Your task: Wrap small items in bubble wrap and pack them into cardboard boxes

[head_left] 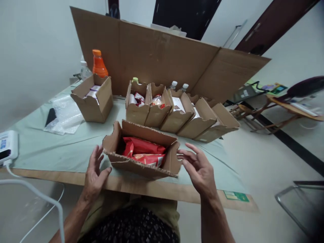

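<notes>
A low open cardboard box stands at the table's near edge with red snack packets lying inside. My left hand hovers just left of the box, fingers spread, holding nothing. My right hand is at the box's right end, fingers apart and curled slightly, its fingertips close to the right flap. Neither hand grips the box.
Behind stands a row of several open cardboard boxes with packets and bottles, backed by a large cardboard sheet. Another box and an orange bottle stand at left. Bubble wrap and a white device lie on the green-covered table.
</notes>
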{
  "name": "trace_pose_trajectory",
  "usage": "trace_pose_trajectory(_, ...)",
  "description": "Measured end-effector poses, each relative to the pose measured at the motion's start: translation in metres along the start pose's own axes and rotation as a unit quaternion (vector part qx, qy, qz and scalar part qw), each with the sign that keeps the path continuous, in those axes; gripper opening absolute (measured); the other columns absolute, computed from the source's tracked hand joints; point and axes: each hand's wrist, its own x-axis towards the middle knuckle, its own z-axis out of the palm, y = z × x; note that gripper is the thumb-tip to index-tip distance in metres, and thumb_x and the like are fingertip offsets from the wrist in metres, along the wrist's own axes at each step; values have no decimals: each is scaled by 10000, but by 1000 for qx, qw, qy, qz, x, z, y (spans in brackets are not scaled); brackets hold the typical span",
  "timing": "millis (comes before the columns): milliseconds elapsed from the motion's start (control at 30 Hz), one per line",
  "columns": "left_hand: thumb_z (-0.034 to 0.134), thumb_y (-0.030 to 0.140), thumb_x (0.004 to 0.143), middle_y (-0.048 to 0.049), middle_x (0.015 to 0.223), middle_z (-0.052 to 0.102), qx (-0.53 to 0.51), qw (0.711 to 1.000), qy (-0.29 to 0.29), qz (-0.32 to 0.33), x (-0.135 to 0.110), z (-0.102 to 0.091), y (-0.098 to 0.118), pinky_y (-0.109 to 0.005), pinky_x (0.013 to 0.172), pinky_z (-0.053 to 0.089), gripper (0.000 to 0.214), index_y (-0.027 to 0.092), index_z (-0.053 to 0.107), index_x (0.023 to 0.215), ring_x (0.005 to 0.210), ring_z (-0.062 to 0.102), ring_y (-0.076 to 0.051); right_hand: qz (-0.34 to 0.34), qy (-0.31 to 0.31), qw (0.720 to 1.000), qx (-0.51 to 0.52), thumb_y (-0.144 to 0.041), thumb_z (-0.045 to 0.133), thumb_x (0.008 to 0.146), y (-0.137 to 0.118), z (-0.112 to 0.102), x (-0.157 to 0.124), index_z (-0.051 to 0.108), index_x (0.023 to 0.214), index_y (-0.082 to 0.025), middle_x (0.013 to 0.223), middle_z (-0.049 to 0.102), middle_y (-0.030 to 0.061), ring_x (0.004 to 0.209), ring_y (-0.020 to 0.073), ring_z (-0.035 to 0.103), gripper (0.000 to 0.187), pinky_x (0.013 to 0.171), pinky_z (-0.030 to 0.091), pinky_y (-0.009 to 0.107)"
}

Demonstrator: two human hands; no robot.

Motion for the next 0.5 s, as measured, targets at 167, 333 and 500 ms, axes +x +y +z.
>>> trace_pose_trajectory(167, 711, 415, 787, -158, 1382, 614, 23, 991, -105, -80, -7, 15, 1, -454, 1093, 487, 673, 183, 517, 1388, 1304, 585, -339, -4, -119, 991, -62, -348, 742, 823, 26, 14, -42, 465, 1500, -282, 1379, 651, 133, 1233, 309, 655, 735, 954, 598, 449)
trace_pose_trajectory(333, 701, 372, 764, -122, 1318, 637, 24, 996, -73, -55, 10, 50, 4, -410, 1071, 488, 630, 198, 515, 1340, 1253, 607, -290, -11, -30, 992, -120, -341, 670, 868, 45, 43, -21, 587, 1348, -237, 1220, 712, 130, 1129, 319, 685, 498, 946, 588, 464)
trace_pose_trajectory(500, 691, 340, 756, -126, 1312, 629, 2, 996, -91, -15, 54, 93, 3, -432, 1091, 464, 641, 187, 498, 1348, 1240, 605, -279, 20, -23, 992, -122, -342, 648, 848, 71, 38, 36, 636, 1205, -198, 1089, 742, 119, 968, 281, 717, 385, 842, 601, 433)
